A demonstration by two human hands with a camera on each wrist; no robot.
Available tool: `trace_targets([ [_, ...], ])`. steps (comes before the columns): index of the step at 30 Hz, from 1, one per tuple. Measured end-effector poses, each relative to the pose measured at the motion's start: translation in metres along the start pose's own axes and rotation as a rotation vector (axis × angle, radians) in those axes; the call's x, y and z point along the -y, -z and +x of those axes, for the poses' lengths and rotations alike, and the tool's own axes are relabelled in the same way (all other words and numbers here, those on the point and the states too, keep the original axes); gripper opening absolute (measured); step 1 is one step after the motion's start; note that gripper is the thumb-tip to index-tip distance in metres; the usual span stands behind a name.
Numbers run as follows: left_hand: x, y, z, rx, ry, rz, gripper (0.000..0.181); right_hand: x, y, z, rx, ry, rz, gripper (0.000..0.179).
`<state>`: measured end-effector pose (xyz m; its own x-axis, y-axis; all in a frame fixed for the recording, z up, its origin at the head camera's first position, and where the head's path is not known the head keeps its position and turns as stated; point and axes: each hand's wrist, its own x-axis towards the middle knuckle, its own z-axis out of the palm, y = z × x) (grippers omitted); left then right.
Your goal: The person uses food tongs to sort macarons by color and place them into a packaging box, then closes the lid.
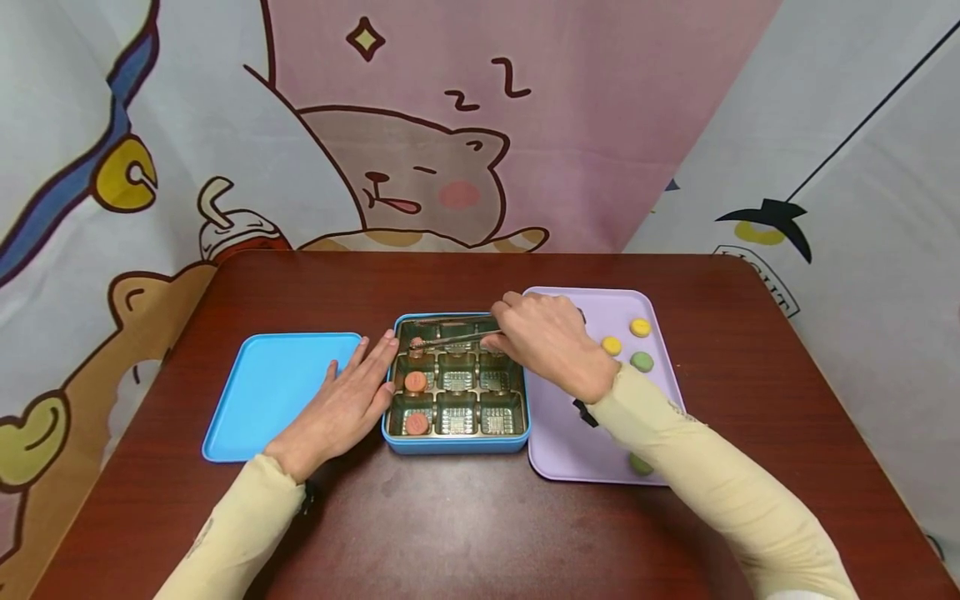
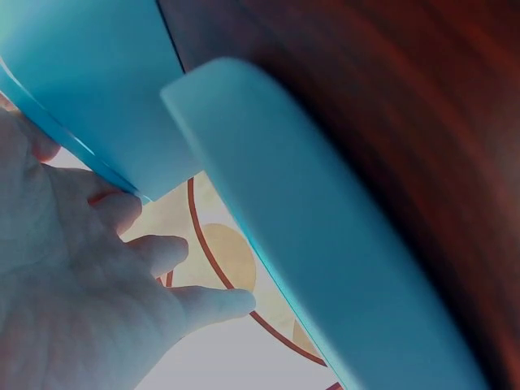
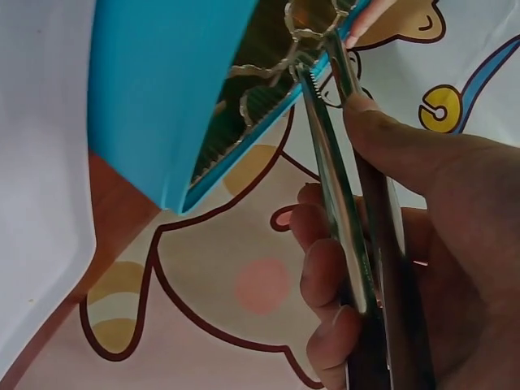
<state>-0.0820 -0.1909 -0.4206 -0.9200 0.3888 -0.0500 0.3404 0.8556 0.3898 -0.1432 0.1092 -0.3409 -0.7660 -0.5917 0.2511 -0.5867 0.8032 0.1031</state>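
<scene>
Left hand (image 1: 341, 417) spread, touches box (image 1: 455, 447) short of surface (image 1: 457, 529) far edge; right hand (image 1: 551, 342) pinches tongs (image 1: 465, 337) at macaron (image 1: 417, 342). I judge: placing; next, loosen, lift clear.

In the head view, two letters "Z" (image 1: 510, 77) stand upper centre on the cloth backdrop (image 1: 600, 117); its sign (image 1: 763, 272) at right reads "LIGHT", partly hidden.

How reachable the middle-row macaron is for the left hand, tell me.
Probably yes: the left hand rests at the open box, and the macaron lies uncovered, the tongs pointing into the far row.
</scene>
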Motion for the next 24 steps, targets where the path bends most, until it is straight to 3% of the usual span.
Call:
trace_targets([
  [8,-0.002,-0.001,0.003,0.007,-0.016,-0.005,0.064,-0.013,0.01,-0.016,-0.042,-0.037,0.04,0.041],
  [24,-0.002,0.001,0.0,0.02,0.0,-0.008,0.064,-0.049,0.029,-0.084,-0.056,-0.146,0.145,0.048],
])
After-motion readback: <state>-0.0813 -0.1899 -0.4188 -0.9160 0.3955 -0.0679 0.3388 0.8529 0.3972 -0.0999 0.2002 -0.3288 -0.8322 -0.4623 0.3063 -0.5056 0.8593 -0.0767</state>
